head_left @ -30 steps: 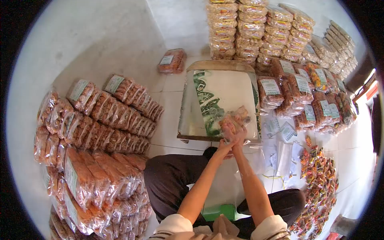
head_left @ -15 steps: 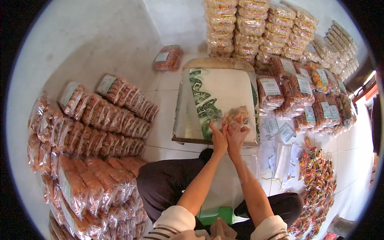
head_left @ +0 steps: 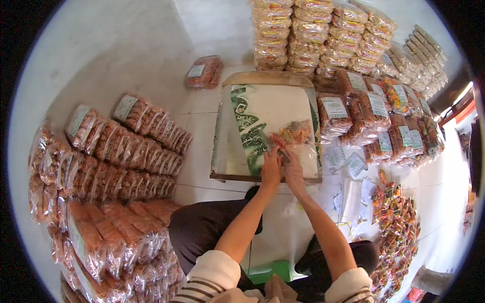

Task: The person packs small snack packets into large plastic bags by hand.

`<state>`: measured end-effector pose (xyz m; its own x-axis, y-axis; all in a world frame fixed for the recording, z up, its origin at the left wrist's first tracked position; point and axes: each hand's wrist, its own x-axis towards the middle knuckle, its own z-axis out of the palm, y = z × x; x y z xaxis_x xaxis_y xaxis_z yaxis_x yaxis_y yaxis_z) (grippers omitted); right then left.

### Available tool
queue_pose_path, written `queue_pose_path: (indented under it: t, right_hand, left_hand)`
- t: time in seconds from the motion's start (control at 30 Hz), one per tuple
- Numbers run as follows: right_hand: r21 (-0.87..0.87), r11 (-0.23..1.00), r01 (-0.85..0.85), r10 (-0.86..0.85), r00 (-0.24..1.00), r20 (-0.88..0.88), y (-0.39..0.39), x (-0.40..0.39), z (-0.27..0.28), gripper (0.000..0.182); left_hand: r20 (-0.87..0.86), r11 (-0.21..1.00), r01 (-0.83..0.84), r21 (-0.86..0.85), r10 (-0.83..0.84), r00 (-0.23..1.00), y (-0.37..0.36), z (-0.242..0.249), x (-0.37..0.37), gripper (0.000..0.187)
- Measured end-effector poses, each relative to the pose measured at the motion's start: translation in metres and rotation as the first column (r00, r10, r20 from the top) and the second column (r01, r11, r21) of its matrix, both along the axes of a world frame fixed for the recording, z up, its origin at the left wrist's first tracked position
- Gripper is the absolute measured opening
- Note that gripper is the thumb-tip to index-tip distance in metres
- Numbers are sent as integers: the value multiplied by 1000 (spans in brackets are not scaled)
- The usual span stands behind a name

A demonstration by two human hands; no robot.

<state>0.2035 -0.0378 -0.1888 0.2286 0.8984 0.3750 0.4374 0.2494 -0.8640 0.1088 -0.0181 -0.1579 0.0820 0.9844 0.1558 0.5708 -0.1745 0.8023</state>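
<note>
A clear plastic bag of orange-brown snacks (head_left: 295,132) lies on the white top of a low board-like box (head_left: 273,103) in front of me. My left hand (head_left: 271,165) is at the near side of this top, its fingers closed at a small reddish packet (head_left: 277,140) by the bag's left end. Close beside it, my right hand (head_left: 292,165) has its fingers bent in towards the same packet, just below the bag. The fingertips partly cover one another, so the exact grip of each hand is hard to see.
Stacked bags of brown snacks (head_left: 121,146) fill the left side. Tall stacks of pale packets (head_left: 273,35) stand behind the box, with labelled bags (head_left: 335,108) to its right. Loose paper labels (head_left: 356,164) and a heap of small colourful sachets (head_left: 396,222) lie on the tiled floor.
Both hands have drawn slightly down towards me, and the right fingers have come off the snack bag. The reddish packet now shows at the fingertips. The whole view has shifted slightly.
</note>
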Motion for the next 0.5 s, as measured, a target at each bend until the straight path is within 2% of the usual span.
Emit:
queue_pose_path:
  t: [0.03, 0.07, 0.13, 0.17, 0.2, 0.23, 0.27, 0.33, 0.37, 0.4, 0.43, 0.47, 0.5]
  right_hand:
    - [35, 993, -113, 107, 984, 139, -7, 0, 24, 39]
    - [37, 994, -104, 98, 984, 148, -14, 3, 37, 39]
    - [6, 930, -368, 326, 833, 447, -29, 11, 54, 35]
    - [7, 935, -354, 312, 833, 457, -40, 17, 46, 35]
    - [-208, 916, -344, 402, 756, 516, -53, 24, 28, 36]
    - [-412, 861, -298, 495, 677, 544, -62, 28, 33, 36]
    - [-408, 871, -273, 474, 684, 554, -72, 38, 40, 36]
    - [-745, 582, -327, 792, 437, 426, -101, 48, 108, 45]
    - [-743, 599, -299, 773, 460, 437, -113, 58, 128, 45]
    - [-765, 572, -297, 747, 573, 337, -125, 72, 146, 46]
    - [-781, 547, -302, 701, 675, 230, -138, 86, 157, 47]
    - [-715, 657, -240, 612, 723, 320, -153, 105, 156, 41]
    - [-668, 716, -202, 556, 744, 371, -164, 121, 176, 40]
  left_hand:
    - [-67, 999, 7, 41, -5, 998, 2, -4, 0, 28]
    - [-58, 999, 16, 44, -14, 998, 3, -5, 1, 28]
    - [-148, 996, -10, -89, -3, 989, 3, 0, 5, 32]
    - [-138, 996, 5, -85, -17, 990, 2, 3, 7, 32]
    - [-177, 991, -44, -129, 21, 984, -1, 9, 10, 36]
    - [-219, 981, -92, -170, 54, 974, -3, 13, 13, 40]
    - [-210, 984, -67, -163, 31, 977, -5, 17, 17, 40]
    - [-476, 935, -352, -42, 291, 830, -10, 24, 29, 53]
    - [-398, 925, -370, 85, 371, 839, -9, 26, 33, 51]
    - [-307, 898, -390, 205, 438, 845, -8, 29, 38, 50]
    - [-298, 910, -358, 210, 408, 863, -11, 48, 46, 50]
    - [-248, 915, -262, 308, 343, 906, -14, 67, 56, 48]
    - [-202, 897, -170, 407, 270, 941, -18, 90, 69, 47]
